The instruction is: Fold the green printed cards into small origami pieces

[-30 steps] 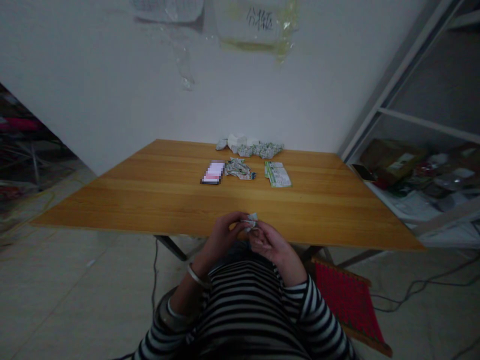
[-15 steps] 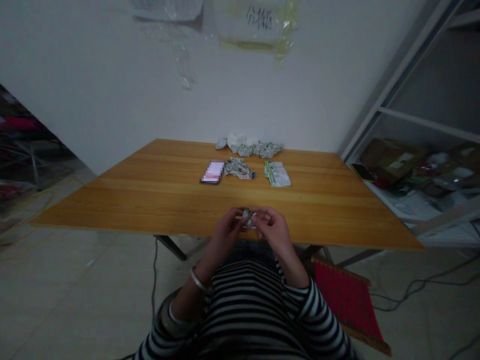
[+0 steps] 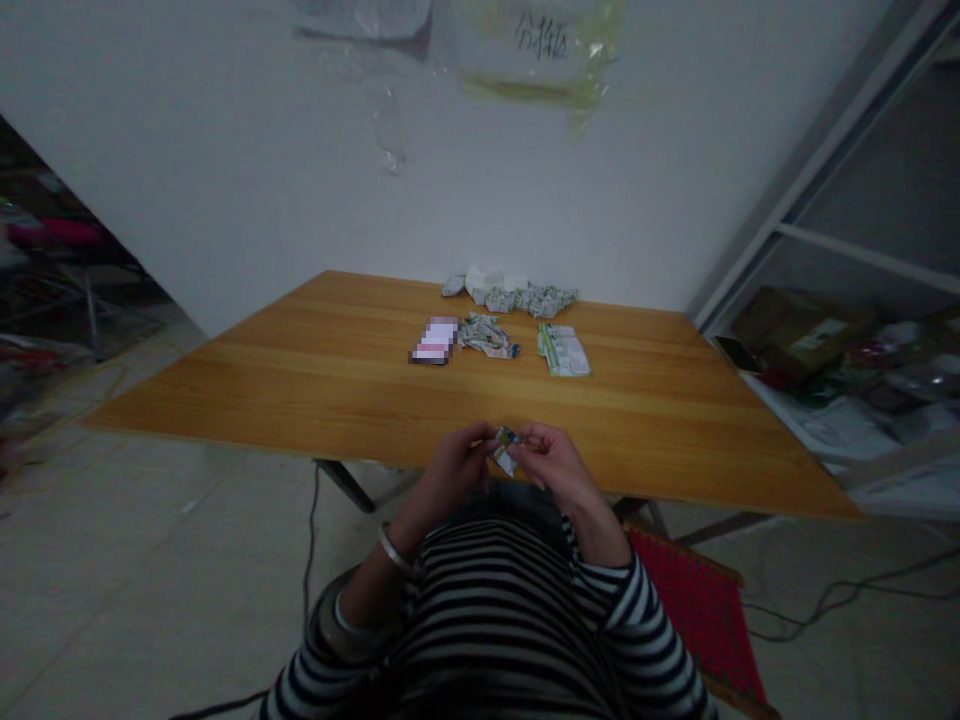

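Ok so the little printed packet (image 3: 505, 458) sits differently than half a second ago: it looks bunched up there, and now a pale end slants toward 6 o'clock. Left hand (image 3: 459, 460) pinches its 9 o'clock side, right hand (image 3: 555, 463) its 3, fingers nearly closed. It's at the worktop's (image 3: 300, 370) 6 o'clock edge, so I'd say still mid-handling.

Packet (image 3: 504, 458) before wrappers (image 3: 484, 334) (phone (image 3: 436, 341) left)
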Available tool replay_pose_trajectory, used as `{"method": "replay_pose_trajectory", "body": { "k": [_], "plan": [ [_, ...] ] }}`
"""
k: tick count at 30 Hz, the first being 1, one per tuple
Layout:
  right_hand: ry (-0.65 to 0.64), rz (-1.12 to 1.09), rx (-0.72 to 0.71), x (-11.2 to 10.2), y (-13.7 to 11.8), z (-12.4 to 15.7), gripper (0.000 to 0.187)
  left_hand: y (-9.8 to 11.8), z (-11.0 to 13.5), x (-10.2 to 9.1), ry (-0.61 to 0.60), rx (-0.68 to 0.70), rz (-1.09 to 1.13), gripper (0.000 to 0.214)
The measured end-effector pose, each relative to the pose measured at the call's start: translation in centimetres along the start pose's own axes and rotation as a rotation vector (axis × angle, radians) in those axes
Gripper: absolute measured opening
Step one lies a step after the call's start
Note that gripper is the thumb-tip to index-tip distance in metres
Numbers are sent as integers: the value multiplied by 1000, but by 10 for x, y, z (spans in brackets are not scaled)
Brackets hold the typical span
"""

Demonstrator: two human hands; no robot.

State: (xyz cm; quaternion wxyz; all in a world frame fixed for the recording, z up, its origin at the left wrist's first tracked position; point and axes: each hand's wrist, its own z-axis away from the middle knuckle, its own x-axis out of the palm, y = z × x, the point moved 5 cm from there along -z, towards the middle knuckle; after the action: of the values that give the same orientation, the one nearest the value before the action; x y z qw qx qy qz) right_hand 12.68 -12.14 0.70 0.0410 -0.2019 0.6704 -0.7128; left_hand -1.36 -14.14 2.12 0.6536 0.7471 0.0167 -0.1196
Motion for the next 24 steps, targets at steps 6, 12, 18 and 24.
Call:
{"method": "replay_pose_trajectory", "body": {
  "k": [6, 12, 18, 24],
  "plan": [
    [-20, -60, 45, -2, 0, 0, 32, 1, 0, 5, -45, -17, 223, 31],
    [10, -73, 31, -6, -3, 0, 29, 2, 1, 7, -71, 39, 224, 31],
    [106, -18, -66, -9, -5, 0, 30, 16, 7, 7, 10, 224, -159, 38],
    [127, 83, -134, -7, -10, 4, 33, 29, 10, 6, 1, 361, -398, 32]
  ]
}}
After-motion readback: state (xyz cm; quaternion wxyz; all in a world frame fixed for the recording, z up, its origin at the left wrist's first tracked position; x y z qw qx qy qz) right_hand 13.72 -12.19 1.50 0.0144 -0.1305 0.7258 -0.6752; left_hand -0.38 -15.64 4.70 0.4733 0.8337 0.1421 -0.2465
